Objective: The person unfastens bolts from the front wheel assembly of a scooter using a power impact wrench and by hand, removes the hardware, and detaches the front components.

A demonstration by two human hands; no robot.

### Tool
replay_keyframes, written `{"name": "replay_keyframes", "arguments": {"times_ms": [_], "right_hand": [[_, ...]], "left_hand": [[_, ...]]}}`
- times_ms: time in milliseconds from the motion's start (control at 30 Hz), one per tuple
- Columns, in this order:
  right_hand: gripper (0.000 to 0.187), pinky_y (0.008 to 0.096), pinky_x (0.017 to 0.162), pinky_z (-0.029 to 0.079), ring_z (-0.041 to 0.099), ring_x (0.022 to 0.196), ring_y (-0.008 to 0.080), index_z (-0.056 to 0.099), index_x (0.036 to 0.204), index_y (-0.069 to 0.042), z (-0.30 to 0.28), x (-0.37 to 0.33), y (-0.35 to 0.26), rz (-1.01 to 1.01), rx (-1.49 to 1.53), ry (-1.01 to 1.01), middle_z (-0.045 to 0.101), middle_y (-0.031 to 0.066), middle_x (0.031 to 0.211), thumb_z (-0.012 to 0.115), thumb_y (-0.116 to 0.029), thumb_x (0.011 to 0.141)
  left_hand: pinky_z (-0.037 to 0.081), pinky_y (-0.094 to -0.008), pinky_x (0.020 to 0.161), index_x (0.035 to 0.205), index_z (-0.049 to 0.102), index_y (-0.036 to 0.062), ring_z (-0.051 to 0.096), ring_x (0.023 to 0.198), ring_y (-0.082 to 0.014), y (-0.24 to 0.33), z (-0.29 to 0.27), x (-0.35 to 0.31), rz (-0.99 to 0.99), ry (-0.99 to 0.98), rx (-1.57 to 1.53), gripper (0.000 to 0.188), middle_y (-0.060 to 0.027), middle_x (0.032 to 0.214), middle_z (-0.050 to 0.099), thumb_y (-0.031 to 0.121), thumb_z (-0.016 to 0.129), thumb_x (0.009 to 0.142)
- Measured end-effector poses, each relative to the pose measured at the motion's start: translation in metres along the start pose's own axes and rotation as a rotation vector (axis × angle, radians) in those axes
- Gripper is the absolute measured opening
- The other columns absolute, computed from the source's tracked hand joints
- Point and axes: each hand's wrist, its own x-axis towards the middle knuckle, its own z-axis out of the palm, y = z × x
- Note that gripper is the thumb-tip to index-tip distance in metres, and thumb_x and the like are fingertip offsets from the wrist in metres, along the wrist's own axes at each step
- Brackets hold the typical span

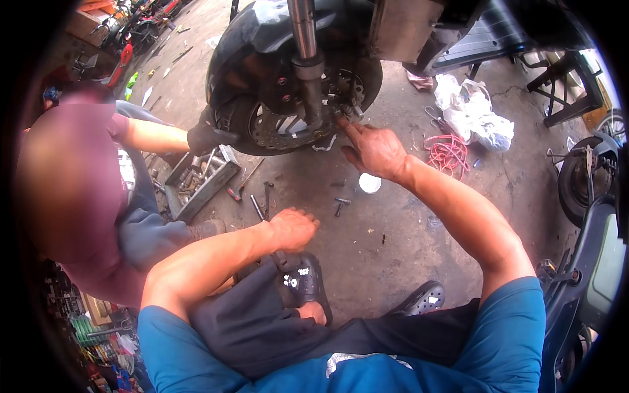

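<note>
My black clogs nearest, on stained concrete floor. My left hand just above left clog, curled into loose fist, nothing visible in it. Loose sockets and bits on floor beyond, white round lid beside them. My right hand stretched out, fingers extended, fingertips at brake caliper area of front wheel; cannot tell if gripping anything. Fork leg upright over disc. Co-worker's arm at tyre, left. Tool tray below it.
</note>
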Motion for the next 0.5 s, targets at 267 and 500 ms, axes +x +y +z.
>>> {"name": "replay_keyframes", "arguments": {"times_ms": [267,500], "right_hand": [[0.025,0.0451,0.070,0.050,0.062,0.080,0.0353,0.058,0.105,-0.010,-0.007,0.008,0.013,0.182,0.111,0.015,0.065,0.0148,0.088,0.057,-0.025,0.084],[0.022,0.0478,0.071,0.047,0.060,0.082,0.0391,0.058,0.102,-0.012,-0.004,0.005,0.030,0.290,0.232,0.113,0.064,0.0176,0.085,0.054,-0.025,0.085]], "left_hand": [[0.044,-0.0444,0.091,0.112,0.057,-0.0006,0.056,0.105,-0.0344,0.048,-0.031,0.003,0.205,0.026,-0.075,0.042,-0.0166,0.109,0.060,0.010,0.060,0.072],[0.044,-0.0471,0.091,0.119,0.052,-0.0025,0.055,0.106,-0.0354,0.083,-0.059,-0.005,0.300,0.154,-0.131,0.044,-0.0194,0.107,0.058,0.010,0.055,0.077]]}}
